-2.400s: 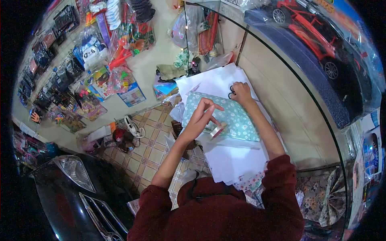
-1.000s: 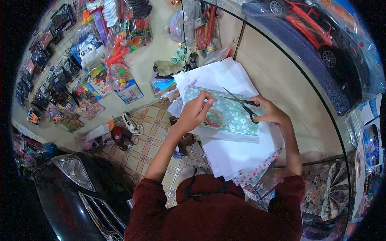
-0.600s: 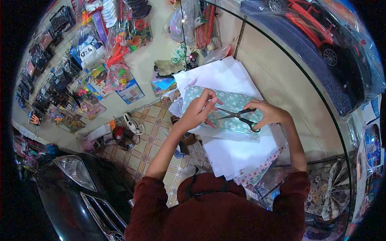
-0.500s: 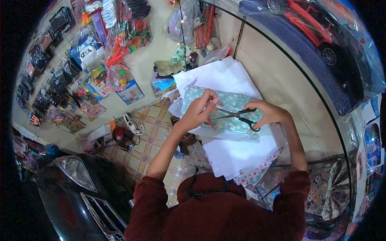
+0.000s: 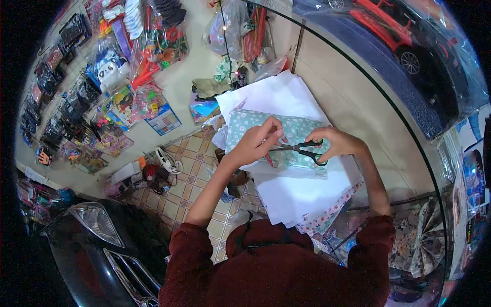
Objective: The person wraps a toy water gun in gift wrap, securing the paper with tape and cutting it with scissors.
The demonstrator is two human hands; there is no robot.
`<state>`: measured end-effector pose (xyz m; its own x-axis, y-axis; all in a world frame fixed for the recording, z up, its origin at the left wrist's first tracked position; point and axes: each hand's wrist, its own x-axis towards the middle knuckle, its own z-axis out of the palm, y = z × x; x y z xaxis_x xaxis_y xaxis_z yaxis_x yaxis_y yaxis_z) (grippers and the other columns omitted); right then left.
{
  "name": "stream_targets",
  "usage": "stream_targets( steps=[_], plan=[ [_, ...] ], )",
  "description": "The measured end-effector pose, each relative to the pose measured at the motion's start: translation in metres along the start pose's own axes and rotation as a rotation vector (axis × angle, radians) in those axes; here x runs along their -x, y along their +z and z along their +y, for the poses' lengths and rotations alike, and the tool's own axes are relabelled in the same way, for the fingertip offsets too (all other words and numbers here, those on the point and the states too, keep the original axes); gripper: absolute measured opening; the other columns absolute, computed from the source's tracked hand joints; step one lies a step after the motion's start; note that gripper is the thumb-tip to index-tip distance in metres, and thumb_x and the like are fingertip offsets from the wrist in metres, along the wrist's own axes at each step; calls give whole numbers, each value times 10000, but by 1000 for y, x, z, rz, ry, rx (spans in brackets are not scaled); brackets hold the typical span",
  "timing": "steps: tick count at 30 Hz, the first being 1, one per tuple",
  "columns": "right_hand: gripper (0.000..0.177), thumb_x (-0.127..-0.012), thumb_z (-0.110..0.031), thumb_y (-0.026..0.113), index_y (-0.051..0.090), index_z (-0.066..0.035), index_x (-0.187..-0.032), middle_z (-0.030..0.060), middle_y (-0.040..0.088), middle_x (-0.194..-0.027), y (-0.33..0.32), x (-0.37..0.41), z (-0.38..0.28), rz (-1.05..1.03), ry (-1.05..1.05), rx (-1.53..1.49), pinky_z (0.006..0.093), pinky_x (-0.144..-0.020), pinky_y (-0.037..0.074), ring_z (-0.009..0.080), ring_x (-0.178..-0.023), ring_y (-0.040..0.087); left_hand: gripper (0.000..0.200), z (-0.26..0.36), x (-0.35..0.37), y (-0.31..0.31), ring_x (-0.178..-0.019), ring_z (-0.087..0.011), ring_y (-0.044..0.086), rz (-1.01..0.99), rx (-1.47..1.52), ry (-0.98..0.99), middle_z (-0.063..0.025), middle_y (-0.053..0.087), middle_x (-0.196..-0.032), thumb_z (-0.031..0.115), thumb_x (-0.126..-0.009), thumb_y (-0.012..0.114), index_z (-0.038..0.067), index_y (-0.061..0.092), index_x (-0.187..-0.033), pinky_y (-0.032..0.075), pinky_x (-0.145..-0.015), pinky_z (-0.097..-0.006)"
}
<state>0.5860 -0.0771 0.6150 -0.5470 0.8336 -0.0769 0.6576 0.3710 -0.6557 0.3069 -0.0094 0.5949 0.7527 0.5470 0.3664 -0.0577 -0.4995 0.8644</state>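
A mint-green package with white flowers [image 5: 245,125] lies on white paper sheets [image 5: 291,197]. Black-handled scissors [image 5: 296,147] are held over it by my right hand [image 5: 340,144], with fingers at the handle loops. Near the blade tips, my left hand [image 5: 258,142] has its thumb and fingers pinched together above the wrapping. Whatever sits in that pinch is too small to make out. Small reddish bits [image 5: 269,160] show beside the left hand.
Glass with a black edge [image 5: 378,71] curves along the right, a boxed red toy car [image 5: 381,23] beyond it. Bagged toys [image 5: 148,61] hang on the left wall. A large black toy car [image 5: 97,250] stands lower left. Floral paper [image 5: 327,215] sticks out below the white sheets.
The scissor blades were spread apart and now look nearly together. My left hand has shifted slightly right, close to the blade tips. The package stays in place.
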Motion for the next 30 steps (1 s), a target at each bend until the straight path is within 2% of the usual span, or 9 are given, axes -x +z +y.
stream_targets(
  steps=[6, 12, 15, 17, 21, 24, 27, 30],
  plan=[
    [557, -558, -99, 822, 642, -10, -1077, 65, 611, -816, 0, 4, -4, 6, 31, -66, 313, -761, 451, 174, -790, 567, 138, -6, 0, 4, -783, -263, 658, 25, -10, 62, -136, 650, -858, 173, -975, 450, 38, 438, -1001, 479, -691, -339],
    [483, -587, -53, 796, 656, 2, -1046, 43, 571, -755, 0, 7, -1, 13, 26, -96, 295, -704, 427, 153, -722, 520, 152, -11, 0, 5, -821, -236, 668, 11, 69, -3, -132, 659, -888, 194, -989, 442, 44, 424, -1011, 485, -695, -344],
    [427, -614, -27, 772, 660, 3, -1025, 28, 553, -722, 1, 10, 1, 6, 59, -130, 280, -680, 416, 126, -700, 503, 134, -8, 0, 7, -832, -222, 674, 20, 235, -90, -139, 665, -932, 196, -999, 424, 64, 410, -1016, 465, -693, -317],
    [388, -632, -13, 758, 662, 2, -1008, 18, 541, -702, -1, 10, -1, -16, 87, -145, 268, -672, 411, 108, -689, 495, 126, -21, 0, 8, -832, -211, 675, 74, 321, -45, -141, 665, -964, 203, -1006, 407, 77, 403, -1015, 442, -691, -290],
    [356, -656, -35, 755, 661, -6, -998, -5, 531, -687, 3, 14, 6, 1, 135, -145, 261, -669, 410, 93, -678, 489, 122, -23, 3, 4, -840, -181, 672, 212, 478, -52, -148, 650, -1049, 215, -1016, 379, 95, 397, -1005, 399, -688, -245],
    [362, -666, -67, 768, 659, -7, -1005, -7, 545, -705, 4, 19, 14, 28, 171, -144, 261, -667, 416, 91, -687, 499, 136, -22, 13, 1, -789, -159, 660, 233, 489, -52, -152, 634, -1099, 224, -1013, 384, 92, 413, -1004, 409, -677, -242],
    [380, -680, -110, 779, 655, -5, -1024, 8, 566, -733, 8, 22, 28, 35, 163, -139, 269, -659, 426, 97, -716, 522, 149, -24, 33, 5, -744, -144, 637, 249, 396, -128, -134, 619, -1136, 231, -1009, 397, 91, 446, -988, 416, -670, -242],
    [371, -696, -127, 759, 657, -15, -1035, 9, 571, -746, 13, 20, 33, 24, 155, -192, 270, -668, 430, 101, -729, 530, 116, -34, 55, 18, -753, -152, 618, 155, 463, -187, -117, 573, -1190, 186, -987, 454, 77, 491, -978, 468, -662, -251]
  ],
)
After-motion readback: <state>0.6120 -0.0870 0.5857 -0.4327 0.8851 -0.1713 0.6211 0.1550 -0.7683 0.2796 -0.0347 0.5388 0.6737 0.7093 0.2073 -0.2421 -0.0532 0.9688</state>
